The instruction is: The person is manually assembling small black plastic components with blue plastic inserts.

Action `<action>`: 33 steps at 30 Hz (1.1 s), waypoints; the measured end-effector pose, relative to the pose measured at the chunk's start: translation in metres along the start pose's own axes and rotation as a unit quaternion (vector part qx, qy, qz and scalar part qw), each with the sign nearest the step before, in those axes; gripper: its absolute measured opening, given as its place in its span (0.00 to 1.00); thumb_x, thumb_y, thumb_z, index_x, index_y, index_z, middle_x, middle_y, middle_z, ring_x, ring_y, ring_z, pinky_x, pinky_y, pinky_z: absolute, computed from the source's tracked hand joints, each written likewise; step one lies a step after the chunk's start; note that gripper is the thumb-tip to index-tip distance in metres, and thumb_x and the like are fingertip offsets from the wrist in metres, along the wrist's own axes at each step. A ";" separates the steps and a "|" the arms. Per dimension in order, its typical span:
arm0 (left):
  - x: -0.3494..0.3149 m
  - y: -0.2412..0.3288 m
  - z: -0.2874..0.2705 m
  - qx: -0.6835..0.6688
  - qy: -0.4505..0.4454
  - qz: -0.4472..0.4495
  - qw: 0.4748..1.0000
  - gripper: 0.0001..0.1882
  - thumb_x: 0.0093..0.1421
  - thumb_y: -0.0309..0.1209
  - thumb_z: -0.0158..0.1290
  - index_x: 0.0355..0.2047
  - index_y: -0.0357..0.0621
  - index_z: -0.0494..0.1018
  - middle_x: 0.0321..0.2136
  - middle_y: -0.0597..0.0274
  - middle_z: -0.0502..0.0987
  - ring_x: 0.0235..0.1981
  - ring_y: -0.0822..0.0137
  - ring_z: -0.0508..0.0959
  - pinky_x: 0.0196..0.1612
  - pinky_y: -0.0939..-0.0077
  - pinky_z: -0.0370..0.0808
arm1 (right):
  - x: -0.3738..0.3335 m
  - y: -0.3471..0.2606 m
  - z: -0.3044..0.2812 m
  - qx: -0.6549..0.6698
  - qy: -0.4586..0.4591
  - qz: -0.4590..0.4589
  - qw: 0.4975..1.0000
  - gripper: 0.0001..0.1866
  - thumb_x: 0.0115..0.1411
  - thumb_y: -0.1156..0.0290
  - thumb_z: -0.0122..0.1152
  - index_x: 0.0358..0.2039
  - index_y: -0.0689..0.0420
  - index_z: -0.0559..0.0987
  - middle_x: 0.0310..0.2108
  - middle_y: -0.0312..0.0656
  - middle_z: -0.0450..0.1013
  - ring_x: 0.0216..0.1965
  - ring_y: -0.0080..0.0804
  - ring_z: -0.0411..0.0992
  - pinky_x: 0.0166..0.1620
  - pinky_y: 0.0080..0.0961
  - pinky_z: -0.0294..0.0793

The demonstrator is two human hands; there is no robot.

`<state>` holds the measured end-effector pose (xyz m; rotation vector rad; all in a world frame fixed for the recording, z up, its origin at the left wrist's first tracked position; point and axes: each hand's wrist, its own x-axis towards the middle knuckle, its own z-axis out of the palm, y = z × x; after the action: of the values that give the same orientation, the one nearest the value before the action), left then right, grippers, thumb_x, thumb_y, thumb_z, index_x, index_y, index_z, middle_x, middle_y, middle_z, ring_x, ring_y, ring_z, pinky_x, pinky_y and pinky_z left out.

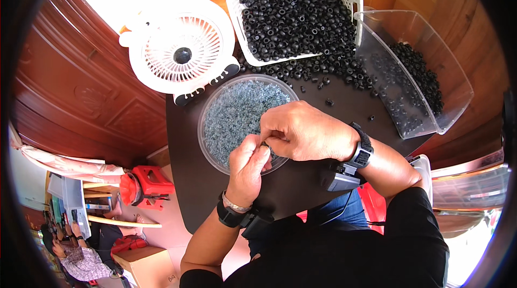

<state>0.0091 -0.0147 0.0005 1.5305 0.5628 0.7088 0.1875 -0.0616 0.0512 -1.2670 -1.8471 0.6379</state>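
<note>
My left hand (246, 163) and my right hand (301, 131) meet over the near right side of a round clear tub (202, 147). The tub holds a heap of tiny translucent bluish pieces (237, 113). My left thumb and fingers are closed on a small dark part, of which only a sliver shows between the fingertips. From above, the right hand pinches at the same spot with its fingers curled. Whatever it grips is hidden behind those fingers.
Beyond the tub, a white basket (246, 57) is heaped with small black ring-like parts, some spilled onto the dark table (188, 180). A clear plastic bin (458, 91) with more stands right. A white fan (183, 35) stands left. Another person (86, 261) sits lower left.
</note>
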 end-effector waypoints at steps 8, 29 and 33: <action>0.002 -0.001 0.001 0.018 0.038 0.014 0.999 0.13 0.63 0.37 0.47 0.33 0.38 0.69 0.21 0.66 0.71 0.23 0.76 0.69 0.27 0.83 0.65 | -0.001 -0.001 0.011 -0.053 0.089 -0.060 0.993 0.04 0.50 0.78 0.59 0.28 0.61 0.77 0.24 0.43 0.73 0.25 0.37 0.74 0.30 0.29 0.72; 0.001 -0.012 -0.005 -0.232 0.073 0.000 0.970 0.10 0.65 0.32 0.40 0.39 0.38 0.67 0.35 0.63 0.70 0.36 0.74 0.70 0.40 0.78 0.66 | 0.008 0.009 0.055 -0.115 0.208 -0.088 0.967 0.16 0.45 0.77 0.64 0.37 0.58 0.76 0.34 0.44 0.74 0.37 0.43 0.74 0.39 0.35 0.76; 0.003 -0.006 -0.004 -0.269 0.062 0.018 0.961 0.15 0.66 0.33 0.38 0.45 0.35 0.68 0.39 0.61 0.72 0.42 0.70 0.72 0.46 0.74 0.67 | 0.009 0.006 0.049 -0.125 0.188 -0.098 0.969 0.17 0.43 0.77 0.65 0.37 0.58 0.77 0.36 0.43 0.74 0.39 0.43 0.73 0.42 0.35 0.75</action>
<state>0.0086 -0.0094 -0.0053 0.9963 0.3908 0.9052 0.1483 -0.0492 0.0223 -1.2433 -1.7364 0.0489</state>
